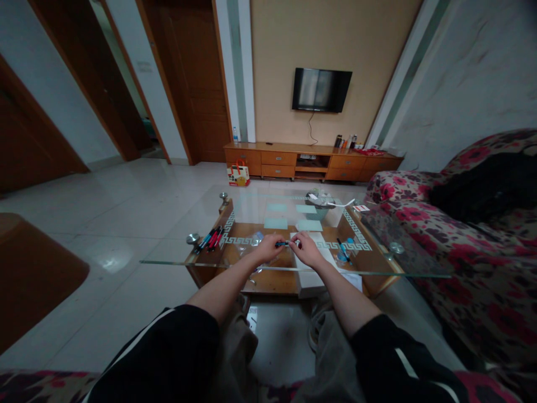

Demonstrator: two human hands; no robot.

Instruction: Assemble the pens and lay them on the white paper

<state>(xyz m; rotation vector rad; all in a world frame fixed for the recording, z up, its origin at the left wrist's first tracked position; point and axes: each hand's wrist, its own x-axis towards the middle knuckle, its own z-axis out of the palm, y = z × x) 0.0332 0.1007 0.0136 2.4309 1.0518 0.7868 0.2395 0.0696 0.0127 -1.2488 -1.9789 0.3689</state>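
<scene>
Over the glass-topped coffee table (pixel 176 254), my left hand (pixel 268 247) is closed round a blue-and-dark pen (pixel 282 244). My right hand (pixel 305 248) meets it from the other side, fingers pinched at the pen's pale end; small details there are too tiny to make out. Left of my hands lies a bunch of pens (pixel 210 239) in blue, black and red. To the right, a dark pen (pixel 342 249) lies near a small blue item that I cannot identify.
A basket (pixel 321 211) with white stuff in it stands at the table's far right. A white box (pixel 312 280) shows beneath the glass. Beyond are a low wooden cabinet (pixel 277 158), a gift bag (pixel 238 174) and a flowered sofa (pixel 474 252).
</scene>
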